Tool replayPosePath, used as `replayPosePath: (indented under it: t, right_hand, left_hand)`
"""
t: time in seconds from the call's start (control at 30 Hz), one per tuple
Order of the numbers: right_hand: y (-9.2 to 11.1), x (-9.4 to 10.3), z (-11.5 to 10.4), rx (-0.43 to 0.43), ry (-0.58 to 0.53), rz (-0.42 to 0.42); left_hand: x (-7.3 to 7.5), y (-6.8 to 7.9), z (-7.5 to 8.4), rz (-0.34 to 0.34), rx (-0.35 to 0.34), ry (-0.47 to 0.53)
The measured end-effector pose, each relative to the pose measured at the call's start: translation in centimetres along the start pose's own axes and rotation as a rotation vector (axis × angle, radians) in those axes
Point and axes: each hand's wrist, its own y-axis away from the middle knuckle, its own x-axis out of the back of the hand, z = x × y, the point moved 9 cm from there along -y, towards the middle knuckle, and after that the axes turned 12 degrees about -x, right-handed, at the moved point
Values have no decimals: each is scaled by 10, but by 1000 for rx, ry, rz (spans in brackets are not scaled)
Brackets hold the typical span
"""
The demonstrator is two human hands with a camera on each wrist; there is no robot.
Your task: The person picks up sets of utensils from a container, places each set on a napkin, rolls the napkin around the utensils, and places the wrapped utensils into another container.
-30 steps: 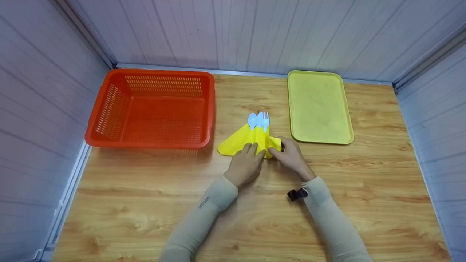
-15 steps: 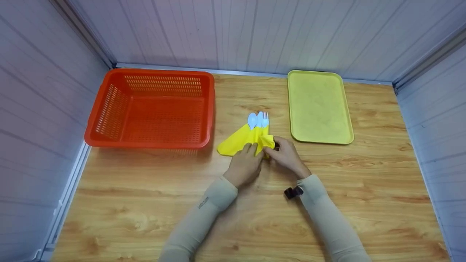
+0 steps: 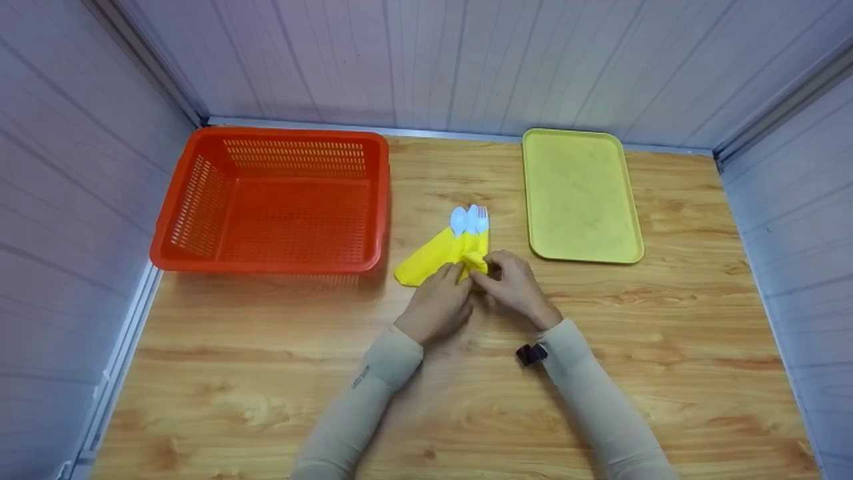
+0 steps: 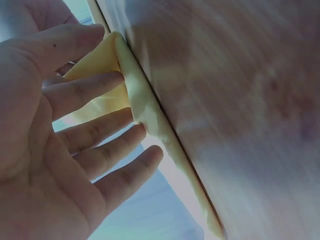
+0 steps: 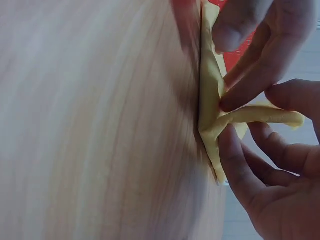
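A yellow napkin (image 3: pixel 426 261) lies on the table, partly folded over a white spoon (image 3: pixel 458 220), a knife (image 3: pixel 472 217) and a fork (image 3: pixel 482 219), whose heads stick out at its far edge. My left hand (image 3: pixel 434 305) rests on the napkin's near part, its fingers fairly straight in the left wrist view. Between thumb and fingers my right hand (image 3: pixel 516 285) pinches the napkin's right-hand flap; in the right wrist view this flap (image 5: pixel 265 115) stands up from the rest of the cloth. The utensils' handles are hidden beneath the napkin.
An orange-red plastic basket (image 3: pixel 385 200) stands at the back left. A yellow tray (image 3: pixel 583 197) lies at the back right. Pale panel walls (image 3: pixel 426 67) border the wooden table (image 3: pixel 693 333) at the back and both sides.
My right hand has moved left, carrying the napkin's right flap over toward the left hand. My left hand keeps almost the same place on the cloth. The utensils stay put.
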Motion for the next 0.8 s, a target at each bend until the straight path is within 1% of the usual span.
replayPosePath:
  t: [0.07,0.2,0.3,0.4,0.43,0.53,0.67,0.73,0.8]
  right_hand:
    - [1,-1,-1,-1,3,-2]
    - [3,-4,0,-3,-11,-30]
    - [6,-6,-3,34,-23,-54]
    - [10,-8,-7,86,-3,-81]
    - [11,-9,-9,104,13,-86]
    - [13,-12,-13,154,89,-91]
    - [14,-15,-16,187,186,-68]
    - [14,-17,-16,179,225,-58]
    - [14,-19,-17,170,253,-48]
  left_hand:
    - [2,4,-2,15,16,6]
    - [2,14,-10,16,69,15]
    - [1,20,-15,0,96,22]
    - [0,24,-17,-2,100,23]
    - [0,24,-17,1,100,24]
    - [2,26,-17,36,86,18]
    - [5,28,-14,65,79,5]
    - [6,29,-12,54,89,-6]
    - [7,30,-9,28,102,-29]
